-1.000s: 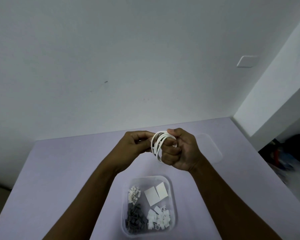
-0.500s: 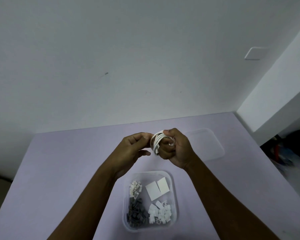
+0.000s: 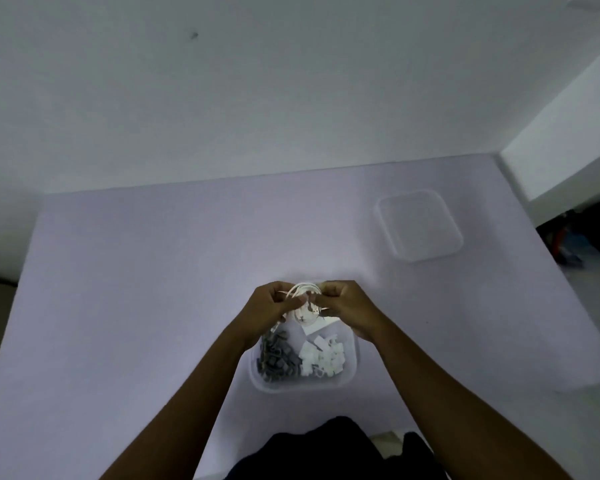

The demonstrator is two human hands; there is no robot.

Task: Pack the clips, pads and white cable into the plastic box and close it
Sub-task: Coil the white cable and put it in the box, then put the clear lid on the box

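Observation:
A coiled white cable [image 3: 303, 299] is held between both hands just above the far end of the open clear plastic box [image 3: 352, 368]. My left hand [image 3: 267, 308] pinches the coil's left side and my right hand [image 3: 347, 306] grips its right side. Inside the box lie dark grey clips [image 3: 274, 358] at the left, white clips [image 3: 323, 358] at the right and a white pad [image 3: 321, 325], partly hidden by the coil and my hands. The box's clear lid [image 3: 418, 225] lies flat on the table, far right.
The box stands on a pale lilac table [image 3: 136, 289] against a white wall. The table's right edge drops to a floor with dark objects [image 3: 582, 233]. My dark clothing [image 3: 326, 448] shows at the near edge.
Both hands have come down and toward me with the coiled cable, from above the table's middle to just over the box's far end. The view has tilted downward.

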